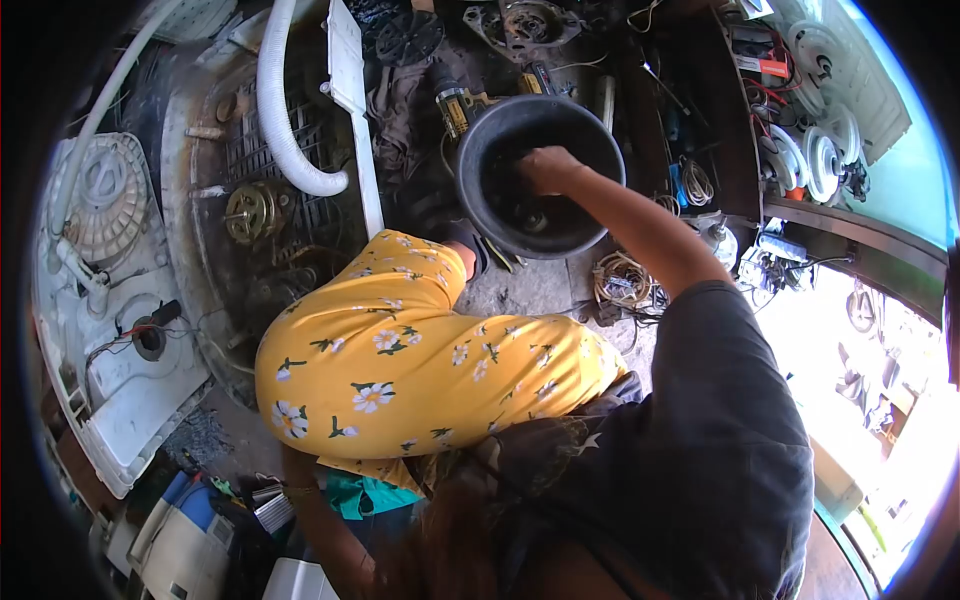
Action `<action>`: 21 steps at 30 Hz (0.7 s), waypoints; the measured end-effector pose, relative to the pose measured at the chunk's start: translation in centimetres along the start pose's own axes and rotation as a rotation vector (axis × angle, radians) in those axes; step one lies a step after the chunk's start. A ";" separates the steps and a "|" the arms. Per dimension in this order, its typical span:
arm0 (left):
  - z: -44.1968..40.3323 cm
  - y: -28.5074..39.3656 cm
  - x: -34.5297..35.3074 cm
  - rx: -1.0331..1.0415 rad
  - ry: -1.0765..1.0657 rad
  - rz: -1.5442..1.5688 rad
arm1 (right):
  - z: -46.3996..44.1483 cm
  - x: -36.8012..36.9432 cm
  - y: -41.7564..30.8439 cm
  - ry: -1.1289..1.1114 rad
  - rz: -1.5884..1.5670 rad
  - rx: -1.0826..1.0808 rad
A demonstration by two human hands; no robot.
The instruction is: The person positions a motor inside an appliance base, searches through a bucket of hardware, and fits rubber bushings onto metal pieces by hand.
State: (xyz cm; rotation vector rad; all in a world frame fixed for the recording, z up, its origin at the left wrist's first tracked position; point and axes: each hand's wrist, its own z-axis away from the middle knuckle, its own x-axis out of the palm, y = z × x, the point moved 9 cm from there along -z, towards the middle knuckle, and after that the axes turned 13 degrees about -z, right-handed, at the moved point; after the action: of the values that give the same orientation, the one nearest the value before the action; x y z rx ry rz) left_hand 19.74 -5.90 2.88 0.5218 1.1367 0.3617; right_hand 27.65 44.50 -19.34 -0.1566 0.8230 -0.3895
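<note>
My right hand (pixel 548 170) reaches down into a dark grey plastic bucket (pixel 470 190). Its fingers are curled together over the dark inside, and what they hold, if anything, is hidden. Small dark parts (pixel 535 220) lie at the bottom of the bucket, too dim to name. My left hand (pixel 296 466) hangs low beside my leg in yellow flowered trousers (pixel 400 370). A band is at that wrist, and the fingers are hidden behind the cloth.
Beyond the bucket lie a yellow-black cordless drill (pixel 453 105) and a metal machine housing (pixel 527 25). At left are an opened machine body with a motor (pixel 255 213), a white corrugated hose (pixel 275 110) and a white panel (pixel 140 400). Coiled wire (pixel 625 282) sits right of the bucket.
</note>
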 end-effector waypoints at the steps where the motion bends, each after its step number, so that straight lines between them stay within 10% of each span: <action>1: 0.2 -0.2 0.2 -0.004 0.018 0.000 | 0.4 0.1 0.4 -0.103 0.099 0.017; 21: 1.2 -1.1 2.8 -0.034 0.131 0.031 | -1.6 0.5 0.9 0.569 -0.098 -0.091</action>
State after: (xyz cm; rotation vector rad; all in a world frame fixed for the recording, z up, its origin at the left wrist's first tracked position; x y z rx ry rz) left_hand 21.92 -5.55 0.49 0.4917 1.2473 0.4468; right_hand 27.10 45.17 -21.03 -0.1741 1.3983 -0.4981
